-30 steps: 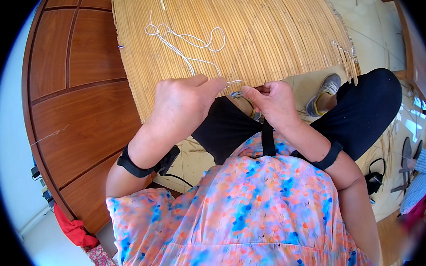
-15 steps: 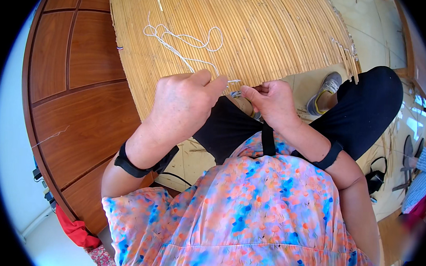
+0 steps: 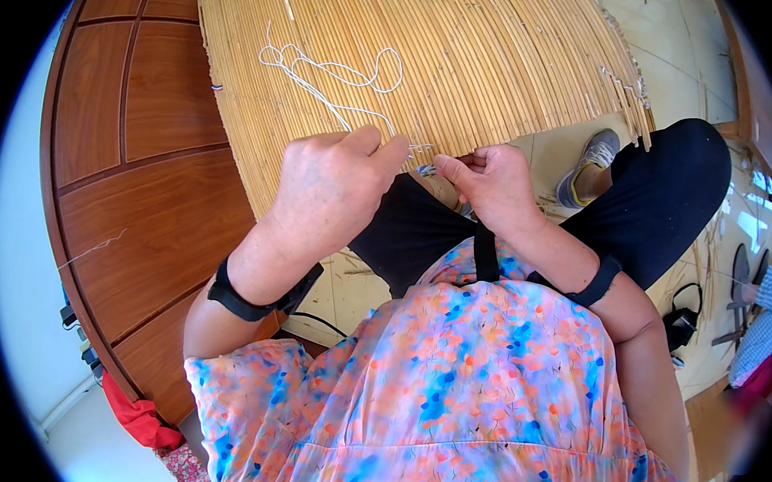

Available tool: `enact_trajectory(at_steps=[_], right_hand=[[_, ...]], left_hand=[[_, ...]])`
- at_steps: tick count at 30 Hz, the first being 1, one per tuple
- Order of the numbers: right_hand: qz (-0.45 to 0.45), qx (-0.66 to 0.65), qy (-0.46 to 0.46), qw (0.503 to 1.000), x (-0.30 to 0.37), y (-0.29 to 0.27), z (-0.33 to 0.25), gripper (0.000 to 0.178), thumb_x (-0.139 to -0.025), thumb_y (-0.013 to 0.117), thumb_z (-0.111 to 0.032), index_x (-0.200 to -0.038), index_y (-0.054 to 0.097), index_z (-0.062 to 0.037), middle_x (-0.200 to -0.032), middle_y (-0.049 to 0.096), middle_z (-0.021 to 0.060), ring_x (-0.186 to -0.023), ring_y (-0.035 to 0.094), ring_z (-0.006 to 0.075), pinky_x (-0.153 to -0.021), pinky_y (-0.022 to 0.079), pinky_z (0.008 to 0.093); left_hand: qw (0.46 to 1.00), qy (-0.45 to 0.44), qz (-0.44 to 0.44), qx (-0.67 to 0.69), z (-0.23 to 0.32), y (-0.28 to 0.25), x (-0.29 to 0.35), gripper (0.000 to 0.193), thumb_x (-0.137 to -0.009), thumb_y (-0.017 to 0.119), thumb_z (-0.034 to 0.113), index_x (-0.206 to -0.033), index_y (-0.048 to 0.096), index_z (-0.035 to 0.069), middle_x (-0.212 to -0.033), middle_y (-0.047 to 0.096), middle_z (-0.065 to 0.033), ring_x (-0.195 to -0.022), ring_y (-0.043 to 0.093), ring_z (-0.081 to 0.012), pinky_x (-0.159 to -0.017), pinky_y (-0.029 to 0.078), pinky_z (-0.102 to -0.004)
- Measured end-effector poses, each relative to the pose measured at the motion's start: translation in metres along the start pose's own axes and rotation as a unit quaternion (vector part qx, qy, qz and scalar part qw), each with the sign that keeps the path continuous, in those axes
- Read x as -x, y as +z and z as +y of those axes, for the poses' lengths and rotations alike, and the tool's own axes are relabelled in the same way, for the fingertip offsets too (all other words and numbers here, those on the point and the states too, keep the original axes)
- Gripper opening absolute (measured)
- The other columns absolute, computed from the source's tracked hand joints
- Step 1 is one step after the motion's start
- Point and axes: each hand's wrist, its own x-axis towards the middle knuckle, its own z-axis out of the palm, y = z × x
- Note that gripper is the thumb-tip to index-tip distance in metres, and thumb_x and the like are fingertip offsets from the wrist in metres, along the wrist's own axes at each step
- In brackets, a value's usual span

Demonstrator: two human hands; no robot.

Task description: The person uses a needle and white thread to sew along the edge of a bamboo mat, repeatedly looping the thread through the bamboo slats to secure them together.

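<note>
A mat of thin straw-coloured stalks point(image 3: 465, 62) laid side by side spreads out in front of me, its near edge at my hands. My left hand point(image 3: 339, 176) is closed in a pinch on a white string point(image 3: 371, 115) by that edge. Loose loops of the string lie on the mat beyond the knuckles, and a short bit shows past the fingertips. My right hand point(image 3: 498, 184) is closed too, thumb against bent fingers, just under the near edge. What its fingertips hold, if anything, is hidden.
A brown wooden panelled cabinet point(image 3: 144, 202) stands along the left. My legs in black trousers point(image 3: 667, 199) are below the mat. Stalk scraps lie on the tiled floor point(image 3: 704, 249). At right are a black strapped item point(image 3: 680, 326) and another person's checked trouser leg point(image 3: 758, 343).
Both hands stay almost in place. The short bit of string by my left fingertips has shifted slightly, and my right thumb has moved a touch to the left.
</note>
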Motion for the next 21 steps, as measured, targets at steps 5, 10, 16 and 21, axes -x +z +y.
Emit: enact_trajectory(at_steps=[5, 10, 16, 21], right_hand=[[0.0, 0.009, 0.003, 1.0, 0.0, 0.0, -0.001, 0.019, -0.088, 0.071, -0.014, -0.092, 0.069, 0.0053, -0.072, 0.066, 0.0036, -0.052, 0.048, 0.004, -0.044, 0.037, 0.0201], [0.013, 0.025, -0.004, 1.0, 0.0, 0.0, 0.0, 0.02, -0.088, 0.072, -0.015, -0.089, 0.069, 0.0051, -0.07, 0.065, 0.003, -0.052, 0.049, 0.0039, -0.044, 0.038, 0.0203], [0.006, 0.071, 0.017, 0.997, 0.001, -0.003, -0.004, 0.02, -0.085, 0.072, -0.013, -0.09, 0.069, 0.0054, -0.071, 0.066, 0.0048, -0.057, 0.056, 0.0071, -0.051, 0.045, 0.0235], [0.08, -0.011, -0.011, 0.997, 0.001, 0.001, 0.0, 0.022, -0.082, 0.075, -0.014, -0.089, 0.068, 0.0049, -0.069, 0.066, 0.0045, -0.057, 0.056, 0.0078, -0.05, 0.044, 0.0232]], left_hand=[[1.0, 0.008, 0.006, -0.007, 0.001, 0.0, -0.001, 0.028, -0.074, 0.066, 0.006, -0.101, 0.07, 0.012, -0.064, 0.051, -0.0022, -0.053, 0.057, -0.0187, -0.045, 0.045, -0.0321], [0.995, 0.064, -0.011, -0.071, 0.008, -0.009, -0.012, 0.02, -0.068, 0.065, 0.007, -0.088, 0.066, 0.008, -0.063, 0.05, -0.003, -0.054, 0.058, -0.019, -0.046, 0.046, -0.0325], [0.982, 0.138, -0.083, -0.1, 0.009, -0.014, -0.032, 0.007, -0.07, 0.063, 0.01, -0.071, 0.056, 0.007, -0.066, 0.056, -0.0046, -0.058, 0.062, -0.0206, -0.05, 0.049, -0.0324], [0.974, 0.164, -0.115, -0.109, 0.007, -0.016, -0.043, 0.006, -0.071, 0.063, 0.01, -0.071, 0.058, 0.006, -0.067, 0.059, -0.006, -0.061, 0.064, -0.021, -0.052, 0.05, -0.0318]])
